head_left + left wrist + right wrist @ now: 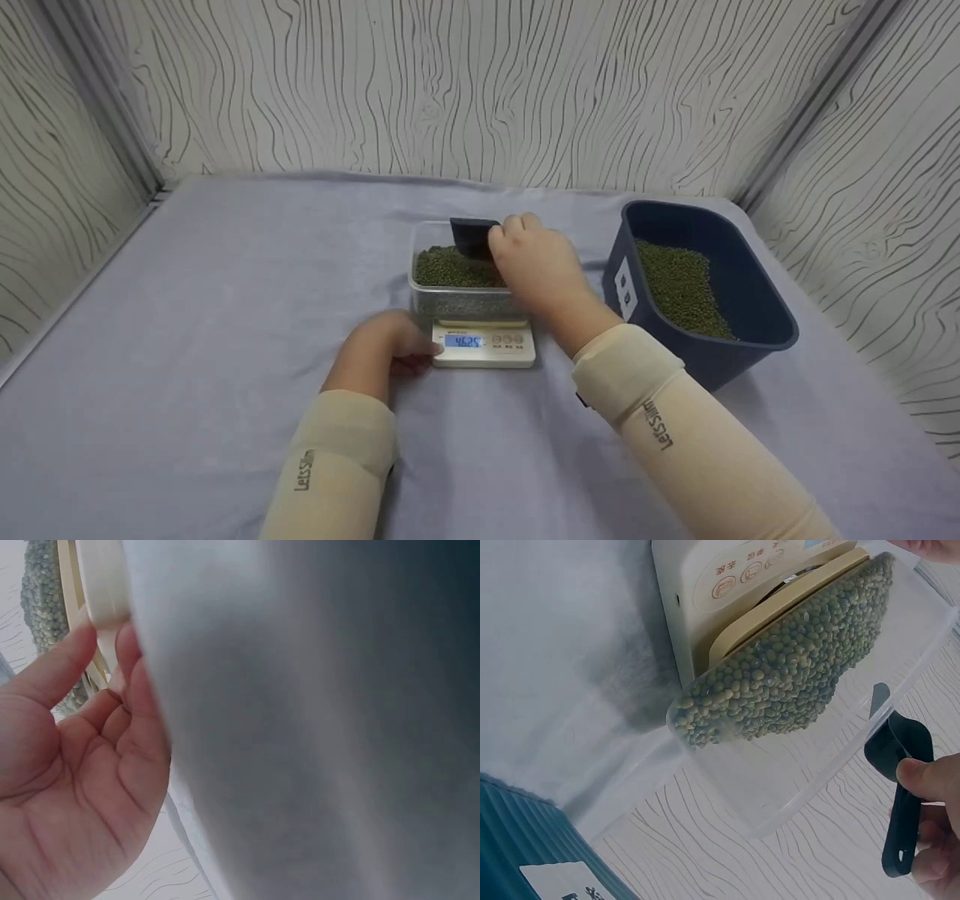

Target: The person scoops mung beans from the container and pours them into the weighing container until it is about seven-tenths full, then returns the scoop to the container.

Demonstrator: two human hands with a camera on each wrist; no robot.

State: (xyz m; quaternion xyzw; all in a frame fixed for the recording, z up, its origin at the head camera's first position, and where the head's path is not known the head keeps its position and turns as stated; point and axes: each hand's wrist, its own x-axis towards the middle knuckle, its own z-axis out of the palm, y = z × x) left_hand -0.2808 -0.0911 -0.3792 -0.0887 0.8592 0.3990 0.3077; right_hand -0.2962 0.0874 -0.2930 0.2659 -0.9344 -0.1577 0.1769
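Note:
My right hand grips a black scoop over a clear plastic container partly filled with green mung beans. In the right wrist view, thumb and fingers pinch the handle of the scoop, its bowl by the container's rim. Beneath the container is a white digital kitchen scale with a lit display. At the scale's left edge is my left hand. In the left wrist view, the left hand holds the edge of the scale between thumb and curled fingers.
A dark blue bin with a white label stands to the right, holding more mung beans. Light purple cloth covers the table. Wood-patterned panels rise at the back and both sides.

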